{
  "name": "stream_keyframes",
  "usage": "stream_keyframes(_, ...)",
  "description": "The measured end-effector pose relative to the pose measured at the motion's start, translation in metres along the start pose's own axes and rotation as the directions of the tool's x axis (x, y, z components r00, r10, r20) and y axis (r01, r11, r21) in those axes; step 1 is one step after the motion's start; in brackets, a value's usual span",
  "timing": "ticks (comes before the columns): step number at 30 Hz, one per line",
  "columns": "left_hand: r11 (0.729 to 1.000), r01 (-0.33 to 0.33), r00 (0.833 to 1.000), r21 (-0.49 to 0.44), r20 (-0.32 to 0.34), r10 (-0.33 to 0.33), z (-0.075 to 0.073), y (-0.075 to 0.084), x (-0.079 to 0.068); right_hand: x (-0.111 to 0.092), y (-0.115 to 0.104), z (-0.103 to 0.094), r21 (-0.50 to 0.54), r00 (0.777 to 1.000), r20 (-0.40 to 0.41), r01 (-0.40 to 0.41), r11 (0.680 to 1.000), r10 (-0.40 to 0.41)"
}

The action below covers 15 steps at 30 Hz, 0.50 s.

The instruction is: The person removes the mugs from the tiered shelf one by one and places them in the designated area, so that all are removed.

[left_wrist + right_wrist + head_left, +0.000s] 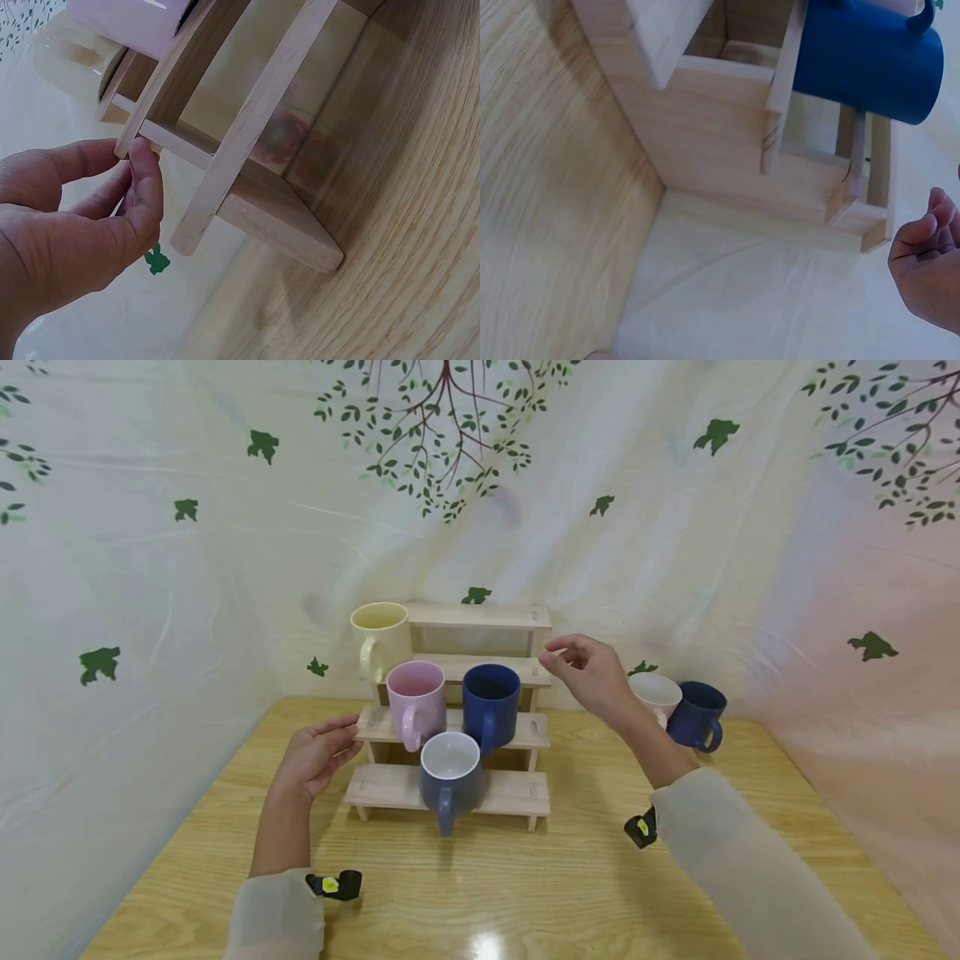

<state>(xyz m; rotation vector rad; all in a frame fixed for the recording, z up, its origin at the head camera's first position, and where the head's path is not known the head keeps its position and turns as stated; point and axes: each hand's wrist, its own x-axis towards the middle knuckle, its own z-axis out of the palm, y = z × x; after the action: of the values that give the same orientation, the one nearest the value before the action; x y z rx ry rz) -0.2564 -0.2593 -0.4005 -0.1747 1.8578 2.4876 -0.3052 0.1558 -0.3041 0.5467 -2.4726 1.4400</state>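
A four-tier wooden stand (517,793) bears several mugs. Low at the front is a grey-blue mug (450,785) with a white inside; one tier up, a pink mug (417,702) and a navy mug (491,706) stand side by side. The yellow mug (381,643) is on the third tier, at its left end. My left hand (318,756) pinches the left end of the second tier between thumb and fingertips, as the left wrist view confirms. By the upper tiers' right end, my right hand (592,677) hovers with loosely bent fingers, apart from the stand and holding nothing.
To the right on the wooden table (600,877) are a pale pink mug (654,691) with a white inside and another navy mug (699,714), partly behind my right forearm. A white cloth (225,577) printed with leaves and branches hangs behind and along both sides.
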Motion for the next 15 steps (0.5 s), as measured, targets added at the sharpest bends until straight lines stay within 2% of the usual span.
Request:
stream_keyframes(5,1.000,0.003,1.000,0.003,-0.001,-0.003,0.001,0.000,0.000,0.001,-0.016,0.007,0.062,0.997,0.059,0.037,0.997,-0.040)
stream_keyframes(10,1.000,0.003,1.000,0.009,-0.002,-0.003,0.002,0.001,-0.001,0.001,-0.030,0.013,0.134,0.994,0.086,0.053,0.990,-0.065)
stream_keyframes(15,1.000,0.004,1.000,0.018,-0.001,-0.004,0.002,0.001,0.000,0.003,-0.043,0.022,0.136,0.988,0.130,0.068,0.988,-0.086)
